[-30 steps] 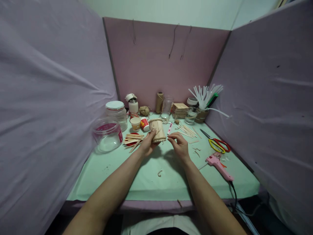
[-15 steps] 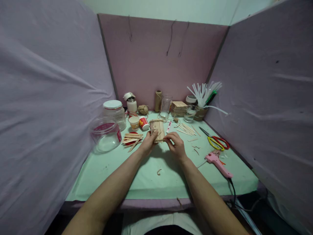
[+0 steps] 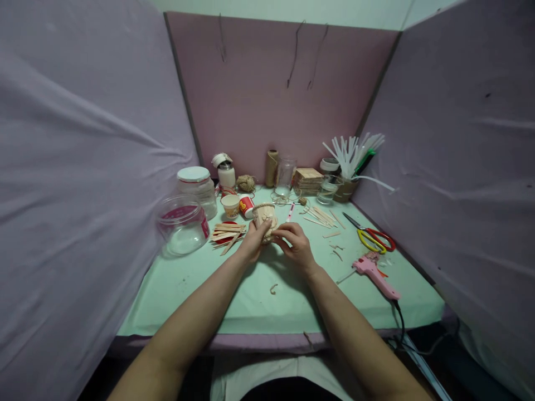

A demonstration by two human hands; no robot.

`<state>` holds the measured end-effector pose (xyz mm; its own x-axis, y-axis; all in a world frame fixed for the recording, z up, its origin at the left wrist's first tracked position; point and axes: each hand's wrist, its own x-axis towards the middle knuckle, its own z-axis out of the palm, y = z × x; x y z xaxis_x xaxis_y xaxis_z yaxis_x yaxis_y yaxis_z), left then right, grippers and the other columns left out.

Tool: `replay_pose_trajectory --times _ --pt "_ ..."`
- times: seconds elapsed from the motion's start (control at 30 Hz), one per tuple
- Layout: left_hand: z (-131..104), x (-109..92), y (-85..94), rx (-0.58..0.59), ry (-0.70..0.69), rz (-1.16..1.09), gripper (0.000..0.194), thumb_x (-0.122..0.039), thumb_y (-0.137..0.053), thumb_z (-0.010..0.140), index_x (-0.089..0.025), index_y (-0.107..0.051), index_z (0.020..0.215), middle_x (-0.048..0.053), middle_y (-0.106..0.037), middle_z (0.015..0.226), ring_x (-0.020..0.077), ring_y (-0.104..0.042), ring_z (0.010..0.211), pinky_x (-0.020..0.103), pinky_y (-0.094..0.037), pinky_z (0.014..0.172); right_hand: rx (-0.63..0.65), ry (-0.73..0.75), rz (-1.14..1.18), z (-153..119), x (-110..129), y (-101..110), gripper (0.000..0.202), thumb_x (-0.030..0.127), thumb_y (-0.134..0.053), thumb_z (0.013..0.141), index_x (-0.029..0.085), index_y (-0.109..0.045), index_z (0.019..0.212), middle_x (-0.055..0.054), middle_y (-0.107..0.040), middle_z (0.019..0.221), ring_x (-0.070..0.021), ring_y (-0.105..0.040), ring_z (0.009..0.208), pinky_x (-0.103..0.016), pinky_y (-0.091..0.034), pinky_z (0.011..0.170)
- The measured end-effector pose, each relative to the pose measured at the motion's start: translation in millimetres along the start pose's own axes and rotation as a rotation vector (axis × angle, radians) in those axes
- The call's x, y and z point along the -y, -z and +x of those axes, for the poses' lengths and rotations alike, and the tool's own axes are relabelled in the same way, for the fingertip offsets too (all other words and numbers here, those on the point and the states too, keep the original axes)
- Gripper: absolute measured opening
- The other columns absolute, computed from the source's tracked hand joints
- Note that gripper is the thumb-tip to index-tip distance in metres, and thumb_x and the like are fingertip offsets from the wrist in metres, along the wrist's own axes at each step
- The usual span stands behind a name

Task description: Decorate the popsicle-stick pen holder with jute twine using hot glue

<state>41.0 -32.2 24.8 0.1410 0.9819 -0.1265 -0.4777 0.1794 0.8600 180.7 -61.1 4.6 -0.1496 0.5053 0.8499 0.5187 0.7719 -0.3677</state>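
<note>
- Left hand [image 3: 252,243]: clamped on the stick-covered cup [image 3: 262,214], your thumb across its side, presumably to steady it.
- Right hand [image 3: 298,249]: your fingertips meet the cup's lower edge, likely for fine control; whether they pinch anything cannot be told.
- Glue gun [image 3: 378,277] and scissors [image 3: 370,238]: located on your right, apparently for easy reach.
- Cup position: between your hands, which are close together, and beyond your wrists.

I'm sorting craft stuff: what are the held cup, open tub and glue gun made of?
Held cup: probably matte wood, being pale tan, edged in rope-like cord. Open tub: glossy plastic or glass, since it's see-through. Glue gun: likely smooth plastic, evenly pink.
</note>
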Motion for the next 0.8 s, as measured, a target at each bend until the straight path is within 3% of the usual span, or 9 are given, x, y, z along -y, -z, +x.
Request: replay_pose_trajectory --times 0.2,0.63,0.8 --pt "2.4 7.1 0.0 -0.046 -0.057 0.032 0.05 -0.033 -0.079 0.072 -0.018 -0.05 0.111 0.006 -0.066 0.096 0.0167 -0.065 0.083 0.027 -0.052 0.071 0.019 0.023 -0.053 -0.6 -3.1 -0.8 0.013 0.022 -0.063 0.09 0.026 -0.072 0.099 -0.006 -0.068 0.089 -0.0207 -0.061 0.085 -0.038 -0.052 0.075" --pt "-1.5 8.1 -2.0 -0.08 -0.033 0.052 0.049 -0.034 -0.079 0.073 -0.017 -0.05 0.109 0.006 -0.065 0.093 0.0155 -0.065 0.079 0.026 -0.051 0.069 0.027 0.034 -0.024 -0.8 -3.3 0.7 0.011 0.023 -0.062 0.092 0.025 -0.072 0.096 -0.006 -0.069 0.088 -0.0201 -0.06 0.083 -0.036 -0.052 0.075" --pt "-2.4 3.3 -3.7 -0.026 -0.018 -0.01 0.051 -0.035 -0.08 0.072 -0.018 -0.052 0.112 0.005 -0.066 0.093 0.0138 -0.065 0.073 0.024 -0.051 0.062 0.046 -0.06 0.059 -1.2 -4.6 1.9 0.014 0.028 -0.063 0.091 0.027 -0.07 0.103 -0.007 -0.067 0.097 -0.0213 -0.061 0.091 -0.039 -0.052 0.083"
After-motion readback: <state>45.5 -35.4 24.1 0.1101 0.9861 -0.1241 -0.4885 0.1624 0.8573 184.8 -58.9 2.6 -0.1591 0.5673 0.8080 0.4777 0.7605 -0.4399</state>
